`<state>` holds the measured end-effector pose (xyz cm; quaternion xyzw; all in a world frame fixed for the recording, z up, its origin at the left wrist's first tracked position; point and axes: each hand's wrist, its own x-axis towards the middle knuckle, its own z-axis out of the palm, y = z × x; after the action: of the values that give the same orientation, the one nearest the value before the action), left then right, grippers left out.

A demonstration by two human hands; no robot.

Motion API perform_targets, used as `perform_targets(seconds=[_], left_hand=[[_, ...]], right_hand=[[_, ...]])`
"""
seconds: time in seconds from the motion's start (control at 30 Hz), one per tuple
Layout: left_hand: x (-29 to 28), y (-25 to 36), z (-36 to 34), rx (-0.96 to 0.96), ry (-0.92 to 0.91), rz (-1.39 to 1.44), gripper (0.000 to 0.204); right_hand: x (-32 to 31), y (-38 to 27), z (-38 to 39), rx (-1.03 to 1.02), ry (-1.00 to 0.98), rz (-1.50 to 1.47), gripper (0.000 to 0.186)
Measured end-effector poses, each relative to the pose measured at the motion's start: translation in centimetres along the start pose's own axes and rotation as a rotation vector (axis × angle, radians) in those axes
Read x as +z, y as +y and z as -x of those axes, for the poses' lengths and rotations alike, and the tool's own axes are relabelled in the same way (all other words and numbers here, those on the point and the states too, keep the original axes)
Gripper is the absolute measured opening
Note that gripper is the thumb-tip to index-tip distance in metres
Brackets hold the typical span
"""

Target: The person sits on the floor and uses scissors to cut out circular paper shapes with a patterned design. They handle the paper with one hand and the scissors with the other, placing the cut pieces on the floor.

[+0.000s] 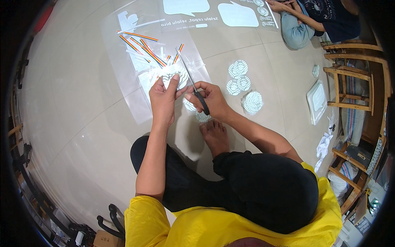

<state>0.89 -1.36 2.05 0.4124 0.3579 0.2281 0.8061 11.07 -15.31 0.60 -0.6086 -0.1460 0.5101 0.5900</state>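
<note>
Between the thumb and fingers of my left hand [163,101] is a clear sheet piece with a white and dark wavy-line pattern [181,79]. My right hand [213,101] grips black-handled scissors [200,100], whose blades point up and away beside the patterned piece. Whether the blades touch it I cannot tell. Below my hands, partly hidden by them, more round patterned cut-outs [203,117] lie on the floor near my bare foot. Just beyond my hands are striped strips [153,52] and scraps on a clear plastic sheet [128,108].
More round cut-outs [252,102] lie to the right. A large printed clear sheet [205,24] spreads at the far side, by a seated person [302,24]. At right are a stack of sheets [317,101], crumpled white scraps [324,146] and wooden chairs [349,88].
</note>
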Motion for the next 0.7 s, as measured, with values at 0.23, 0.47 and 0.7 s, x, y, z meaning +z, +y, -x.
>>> perform_targets(seconds=[0.23,0.47,0.7], left_hand=[[-2.1,-0.5,-1.2,-0.025,0.11,-0.001,0.031],[-1.2,-1.7,-1.0,-0.222,-0.021,0.393,0.044],[1.5,-4.9,1.8,-0.365,-0.227,0.269,0.049]], right_hand=[[-0.3,0.3,-1.7,0.145,-0.019,-0.034,0.027],[-1.7,1.0,-1.1,-0.106,0.132,-0.151,0.046],[-2.9,-0.4,0.9,-0.22,0.31,-0.219,0.047]])
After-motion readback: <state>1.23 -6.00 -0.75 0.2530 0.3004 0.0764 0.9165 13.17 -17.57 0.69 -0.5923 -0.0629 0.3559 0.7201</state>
